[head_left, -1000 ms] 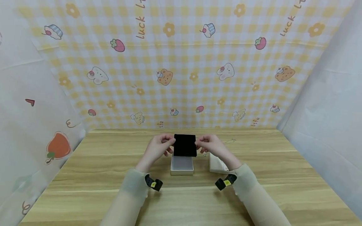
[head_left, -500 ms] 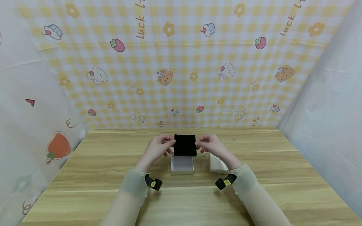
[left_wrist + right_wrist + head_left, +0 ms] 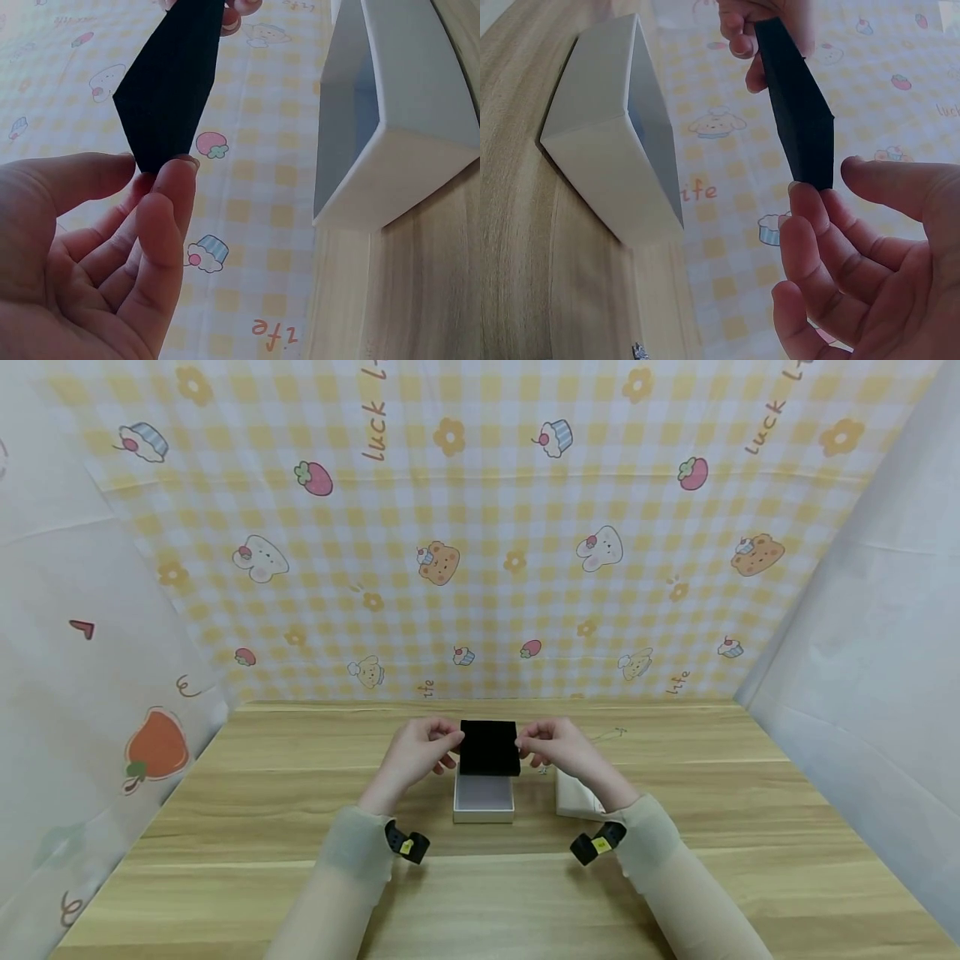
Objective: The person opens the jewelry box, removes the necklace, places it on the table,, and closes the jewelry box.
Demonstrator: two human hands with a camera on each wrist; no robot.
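Both hands hold a thin black square pad (image 3: 489, 748) between them, raised above an open white box (image 3: 483, 816). My left hand (image 3: 420, 750) pinches its left edge between thumb and fingertips, as the left wrist view also shows. At the opposite edge is my right hand (image 3: 557, 747), its fingertips under the pad's corner. In the right wrist view its thumb (image 3: 885, 180) looks slightly off the pad (image 3: 799, 105). The box (image 3: 420, 97) stands on the table with a greyish inside; the pad hides its far part in the head view.
A white box-like piece (image 3: 576, 797) lies to the right, partly hidden by the right forearm. Beside it is a small shiny trinket (image 3: 543, 771). Behind the right hand, a thin chain (image 3: 611, 734) lies on the wooden table (image 3: 300, 785). A patterned cloth backdrop (image 3: 480, 610) rises behind.
The pad's far edge has dipped slightly, so it looks a little flatter. Both hands keep nearly the same place, and the box has not moved.
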